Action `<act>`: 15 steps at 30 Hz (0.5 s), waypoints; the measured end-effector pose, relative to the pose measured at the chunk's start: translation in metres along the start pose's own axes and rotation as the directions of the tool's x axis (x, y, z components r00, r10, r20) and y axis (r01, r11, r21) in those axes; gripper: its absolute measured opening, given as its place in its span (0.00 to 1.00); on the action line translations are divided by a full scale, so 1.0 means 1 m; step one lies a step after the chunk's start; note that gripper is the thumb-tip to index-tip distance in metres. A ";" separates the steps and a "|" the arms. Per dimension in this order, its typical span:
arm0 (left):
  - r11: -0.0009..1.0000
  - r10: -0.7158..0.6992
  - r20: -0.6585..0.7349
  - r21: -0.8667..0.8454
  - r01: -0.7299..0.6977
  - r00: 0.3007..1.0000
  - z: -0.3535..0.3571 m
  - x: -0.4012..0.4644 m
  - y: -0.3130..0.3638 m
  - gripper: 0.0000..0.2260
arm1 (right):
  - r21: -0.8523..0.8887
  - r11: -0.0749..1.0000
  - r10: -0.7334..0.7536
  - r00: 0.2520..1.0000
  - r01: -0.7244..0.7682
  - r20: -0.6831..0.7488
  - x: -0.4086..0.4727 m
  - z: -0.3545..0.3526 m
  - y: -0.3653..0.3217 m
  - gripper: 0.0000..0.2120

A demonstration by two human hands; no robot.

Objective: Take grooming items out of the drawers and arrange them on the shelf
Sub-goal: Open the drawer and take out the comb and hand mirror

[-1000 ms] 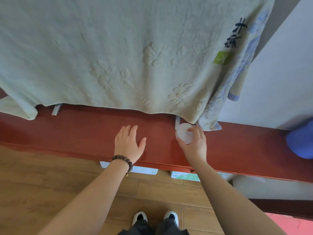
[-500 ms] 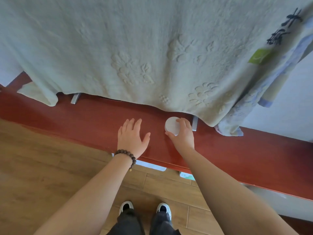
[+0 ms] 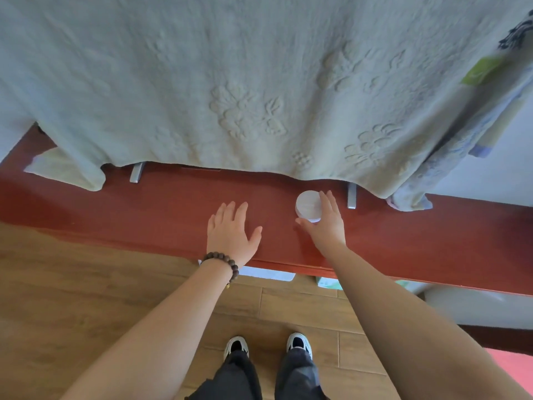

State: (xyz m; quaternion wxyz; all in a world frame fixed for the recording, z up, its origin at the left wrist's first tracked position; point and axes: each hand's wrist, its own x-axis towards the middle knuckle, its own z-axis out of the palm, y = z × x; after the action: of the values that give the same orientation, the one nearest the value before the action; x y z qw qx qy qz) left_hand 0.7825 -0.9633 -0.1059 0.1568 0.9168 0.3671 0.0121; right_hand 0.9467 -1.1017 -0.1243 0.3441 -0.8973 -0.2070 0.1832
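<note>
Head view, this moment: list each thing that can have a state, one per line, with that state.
white jar: lid on, upright on the shelf, gripped by the right hand
right hand: fingers curled round the jar
left hand: fingers straight, palm down over the shelf
red shelf: back edge partly covered by the towel
pale green towel: hanging down

A home — towels [image 3: 259,82] hang over a red wooden shelf [image 3: 144,215], wood-plank floor [image 3: 57,298].
</note>
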 end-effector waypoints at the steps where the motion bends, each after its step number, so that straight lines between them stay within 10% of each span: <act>1: 1.000 0.014 -0.002 -0.002 -0.014 1.000 0.000 -0.002 -0.003 0.28 | 0.026 1.000 -0.001 1.000 0.002 -0.020 -0.008 -0.001 -0.002 0.39; 9: 0.991 0.124 -0.034 -0.038 -0.125 0.992 0.008 -0.030 -0.030 0.26 | 0.098 0.995 0.021 0.947 0.011 -0.319 -0.116 0.008 0.012 0.11; 15: 0.950 0.238 -0.157 -0.166 -0.263 0.958 0.028 -0.075 -0.039 0.21 | 0.338 0.847 0.472 0.872 -0.410 -0.127 -0.142 0.024 0.057 0.14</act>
State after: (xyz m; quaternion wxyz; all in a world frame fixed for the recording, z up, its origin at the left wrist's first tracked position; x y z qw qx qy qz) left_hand 0.7052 -0.9954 -0.1368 0.2134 0.9345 0.2545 0.1283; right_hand 0.8290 -1.1983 -0.1544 0.4441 -0.8718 0.0726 0.1934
